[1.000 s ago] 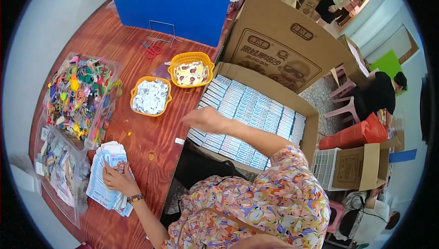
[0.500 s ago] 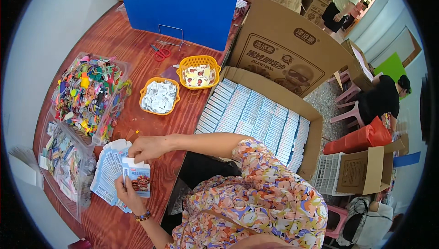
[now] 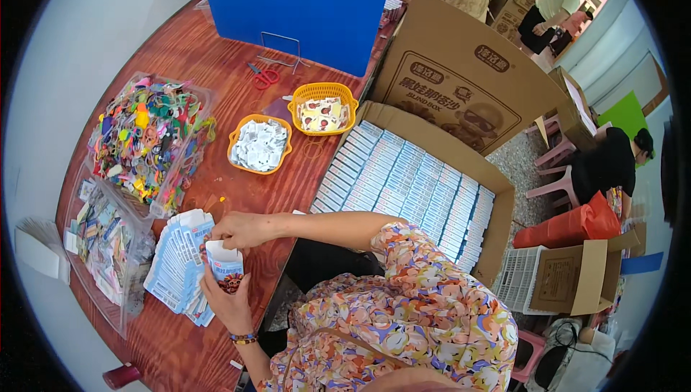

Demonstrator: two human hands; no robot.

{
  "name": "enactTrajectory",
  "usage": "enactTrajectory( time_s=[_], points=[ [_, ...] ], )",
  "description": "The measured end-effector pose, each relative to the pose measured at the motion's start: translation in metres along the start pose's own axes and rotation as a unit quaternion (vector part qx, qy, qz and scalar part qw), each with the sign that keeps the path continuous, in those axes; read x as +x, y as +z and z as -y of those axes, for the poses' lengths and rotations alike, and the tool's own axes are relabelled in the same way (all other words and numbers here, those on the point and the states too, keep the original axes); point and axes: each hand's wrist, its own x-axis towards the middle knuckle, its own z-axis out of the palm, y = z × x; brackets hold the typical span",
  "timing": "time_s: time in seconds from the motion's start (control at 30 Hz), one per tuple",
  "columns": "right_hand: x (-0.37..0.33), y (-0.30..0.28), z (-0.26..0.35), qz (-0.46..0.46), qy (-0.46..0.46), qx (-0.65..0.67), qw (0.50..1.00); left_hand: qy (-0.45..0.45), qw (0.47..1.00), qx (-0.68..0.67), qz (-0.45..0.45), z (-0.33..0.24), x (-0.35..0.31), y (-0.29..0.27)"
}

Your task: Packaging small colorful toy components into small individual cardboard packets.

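Head view: left hand (image 3: 229, 298) cupped around a small carton (image 3: 226, 268), white and blue with a dark printed picture, held upright with its top flaps open. Right hand (image 3: 241, 230) reaches across the body, fingers pinched on the carton's top edge (grip closed, fingertips at the flap). Carton sits just above the near edge of the wooden table (image 3: 209, 53), touching both hands. Right beside it, to the left, a fanned stack of flat cartons (image 3: 176, 266) lies on the table. Further left, a clear bag of printed cards (image 3: 101, 244). Above that, a clear tub of mixed colourful trinkets (image 3: 147, 143). Mid-table: orange basket of white packets (image 3: 260, 145), and a yellow basket of small printed packets (image 3: 324, 107) just beyond it. Red scissors (image 3: 263, 75) and a wire stand (image 3: 282, 50) near a blue bin (image 3: 295, 3). To the right, a large cardboard box (image 3: 446, 97), lid flap up, packed with rows of finished small boxes (image 3: 403, 187). Other people sit well apart in the background.
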Motion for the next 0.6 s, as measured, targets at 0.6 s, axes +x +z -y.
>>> enactTrajectory(
  time_s=[0.6],
  points=[
    [-0.021, 0.069, -0.028, -0.216, -0.09, 0.035, 0.972, -0.184, 0.956, -0.16, -0.165, -0.018, -0.002, 0.017]
  ],
)
